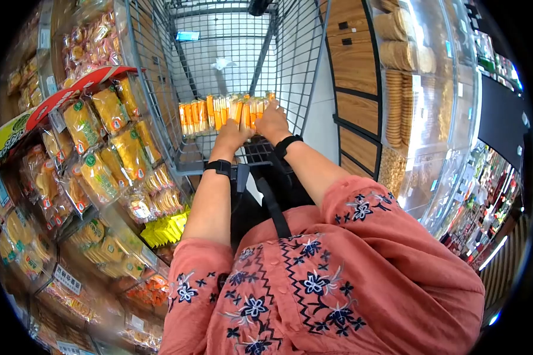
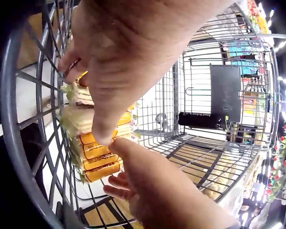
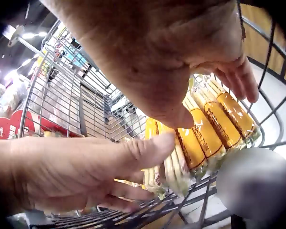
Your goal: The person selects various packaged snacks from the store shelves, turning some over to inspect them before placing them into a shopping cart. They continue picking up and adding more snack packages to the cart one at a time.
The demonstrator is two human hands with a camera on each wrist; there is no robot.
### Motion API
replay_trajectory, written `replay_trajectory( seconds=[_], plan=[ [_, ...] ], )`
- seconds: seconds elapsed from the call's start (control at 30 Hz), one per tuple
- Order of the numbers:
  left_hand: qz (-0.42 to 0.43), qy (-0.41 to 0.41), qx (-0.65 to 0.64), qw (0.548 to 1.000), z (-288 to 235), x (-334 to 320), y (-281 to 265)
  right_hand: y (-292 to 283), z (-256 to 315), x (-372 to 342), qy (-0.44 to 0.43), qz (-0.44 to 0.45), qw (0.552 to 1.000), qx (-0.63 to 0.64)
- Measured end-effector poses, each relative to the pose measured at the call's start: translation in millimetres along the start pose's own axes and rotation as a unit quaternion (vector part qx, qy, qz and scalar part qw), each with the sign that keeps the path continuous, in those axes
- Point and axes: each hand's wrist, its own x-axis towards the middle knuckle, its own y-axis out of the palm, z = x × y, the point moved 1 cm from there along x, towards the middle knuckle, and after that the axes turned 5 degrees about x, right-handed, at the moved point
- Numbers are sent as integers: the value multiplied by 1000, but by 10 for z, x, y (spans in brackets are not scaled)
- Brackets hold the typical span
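Observation:
In the head view, a row of clear packs with orange bands [image 1: 219, 111] stands inside the near end of a wire cart. My left hand [image 1: 236, 137] lies against the row's near side, its thumb on the packs in the left wrist view. Just right of it, my right hand [image 1: 272, 122] reaches over the row's right part. In the right wrist view the right hand [image 3: 181, 62] spreads its thumb and extended fingers over the banded packs [image 3: 207, 126], while the left hand [image 3: 86, 174] has fairly straight fingers beside them. Some fingertips are hidden behind packs and hands.
The cart's wire wall [image 1: 305, 65] surrounds the packs. Shelves of bagged baked goods [image 1: 109, 142] line the left. Wooden drawers [image 1: 355, 77] and clear bins of biscuits [image 1: 400, 112] stand on the right. A dark panel [image 2: 225, 93] hangs at the cart's far end.

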Motion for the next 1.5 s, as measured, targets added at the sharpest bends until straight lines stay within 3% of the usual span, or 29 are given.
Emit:
replay_trajectory(
  seconds=[0.07,0.2,0.3,0.4,0.53,0.57,0.67,0.73,0.8,0.83,0.87,0.9,0.93,1.0,1.03,1.07,1.13,1.17,1.2,1.23,1.3,1.4,1.43,1.5],
  plan=[
    [-39,55,1,998,63,13,-18,-41,-34,55,10,23,999,25],
    [-90,9,31,995,-14,41,96,-97,-35,86,18,43,999,3],
    [-17,-57,61,996,-84,64,69,-82,-3,40,-15,-13,1000,-10],
    [53,-83,109,989,-108,24,-28,-128,4,44,-31,2,999,-14],
    [-68,-79,178,979,-184,-164,-84,-6,-166,193,-145,-14,986,-80],
    [-47,-57,151,986,-104,-109,-9,-164,47,-9,-112,12,990,-90],
    [-80,-34,168,982,-32,-103,160,-167,110,-54,-134,21,987,-81],
    [-99,-14,186,977,-136,-280,57,13,-132,289,-206,44,974,-80],
    [-117,4,151,982,-160,-378,-6,-181,-15,140,-348,57,935,-48],
    [-149,19,121,981,-248,-584,-134,-179,-18,167,-288,66,954,-54],
    [-171,54,121,976,-185,-644,-151,-280,76,85,-328,112,937,-38],
    [-220,66,81,970,-189,-777,-232,-292,143,70,-350,108,924,-106],
    [-197,72,66,975,-113,-1230,-534,-181,246,-53,-344,163,922,-73],
    [-308,84,43,947,10,-1875,-861,-284,736,-616,-243,221,942,-73],
    [-358,83,37,929,51,-2172,-1077,-187,841,-546,-301,204,925,-111],
    [-405,91,30,910,139,-2559,-1263,-271,1068,-908,-281,237,926,-85],
    [-514,112,20,850,320,-3356,-1538,-291,1448,-1509,-341,289,894,-37],
    [-581,107,36,806,439,-3719,-1635,-311,1628,-1823,-398,301,866,-35],
    [-568,64,31,820,470,-4277,-1818,-314,1830,-2169,-449,312,837,-33],
    [-649,102,62,751,555,-4731,-1944,-301,2030,-2507,-497,323,805,-30],
    [-706,44,94,700,734,-5648,-2142,-234,2386,-3129,-567,361,740,-11],
    [-807,-13,178,563,1287,-6702,-2441,-256,2894,-4124,-685,375,624,-21],
    [-810,-70,145,564,1421,-7028,-2533,-242,3020,-4411,-689,401,604,-11],
    [-827,-98,221,507,1900,-7499,-2709,-232,3291,-4973,-716,411,564,-21]
  ],
)
